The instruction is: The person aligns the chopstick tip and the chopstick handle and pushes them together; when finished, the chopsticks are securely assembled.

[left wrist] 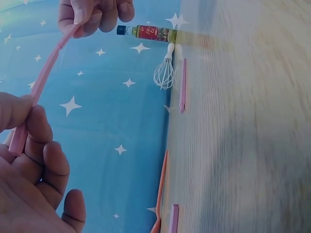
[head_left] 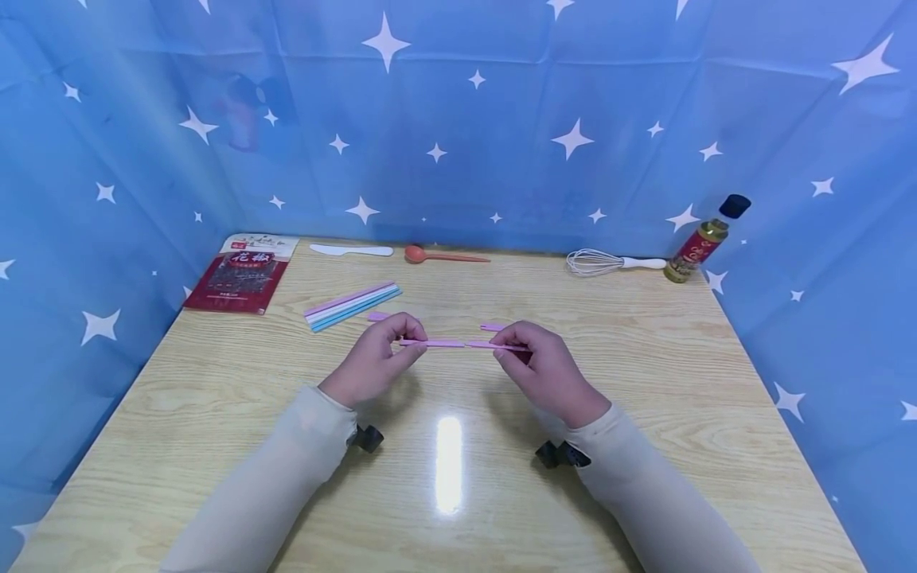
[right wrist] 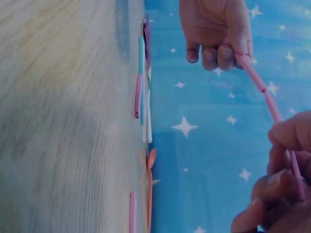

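Observation:
My left hand (head_left: 372,362) pinches a slim pink stick (head_left: 446,344) between thumb and fingers. A second slim pink stick (head_left: 478,344) is pinched in my right hand (head_left: 546,366). Held level above the table, the two sticks meet end to end between the hands. In the left wrist view they run as one line with a step at the joint (left wrist: 60,45), bent slightly there. Behind the left hand lies another pink piece (head_left: 377,316), partly covered by it. One more pink piece (head_left: 492,327) lies behind the right hand, also partly covered.
A row of pink, white and blue sticks (head_left: 353,306) lies back left, near a red spice bag (head_left: 239,274). Along the rear edge are a white knife (head_left: 351,250), an orange spoon (head_left: 444,256), a whisk (head_left: 612,262) and an oil bottle (head_left: 698,248). A starry curtain (head_left: 458,111) surrounds the table.

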### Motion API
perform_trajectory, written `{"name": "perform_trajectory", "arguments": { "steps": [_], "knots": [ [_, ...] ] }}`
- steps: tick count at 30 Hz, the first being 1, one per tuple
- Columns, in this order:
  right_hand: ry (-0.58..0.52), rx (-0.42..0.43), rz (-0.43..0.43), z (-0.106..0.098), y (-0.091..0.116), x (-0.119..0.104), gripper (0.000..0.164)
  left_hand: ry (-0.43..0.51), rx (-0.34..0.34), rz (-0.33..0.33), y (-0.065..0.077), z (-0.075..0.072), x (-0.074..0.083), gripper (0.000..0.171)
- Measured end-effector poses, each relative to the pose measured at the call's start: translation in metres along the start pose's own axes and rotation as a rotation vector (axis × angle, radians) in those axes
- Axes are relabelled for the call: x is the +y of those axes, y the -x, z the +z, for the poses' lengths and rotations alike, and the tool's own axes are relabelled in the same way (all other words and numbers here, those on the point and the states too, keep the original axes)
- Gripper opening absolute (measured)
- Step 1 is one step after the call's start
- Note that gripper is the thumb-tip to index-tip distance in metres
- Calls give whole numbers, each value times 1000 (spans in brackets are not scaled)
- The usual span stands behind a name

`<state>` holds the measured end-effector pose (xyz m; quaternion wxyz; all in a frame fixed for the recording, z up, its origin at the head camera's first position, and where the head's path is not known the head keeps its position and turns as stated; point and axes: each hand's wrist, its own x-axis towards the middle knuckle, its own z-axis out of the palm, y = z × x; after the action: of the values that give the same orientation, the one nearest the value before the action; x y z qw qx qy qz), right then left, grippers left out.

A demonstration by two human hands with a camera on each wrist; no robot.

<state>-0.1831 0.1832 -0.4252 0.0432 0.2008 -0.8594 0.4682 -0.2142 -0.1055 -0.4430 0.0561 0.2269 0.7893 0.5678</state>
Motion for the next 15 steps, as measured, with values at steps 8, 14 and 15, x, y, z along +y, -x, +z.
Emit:
{"name": "perform_trajectory", "arguments": {
  "steps": [8, 14, 15],
  "knots": [
    [-33, 16, 3, 1, 0, 0, 8, 22, 38, -8, 0, 3, 1, 8],
    [-62, 25, 30, 0, 0, 1, 8, 38, 45, 8, 1, 5, 4, 6],
    [-63, 26, 32, 0, 0, 1, 8, 39, 47, 10, 1, 5, 4, 5]
  ]
}}
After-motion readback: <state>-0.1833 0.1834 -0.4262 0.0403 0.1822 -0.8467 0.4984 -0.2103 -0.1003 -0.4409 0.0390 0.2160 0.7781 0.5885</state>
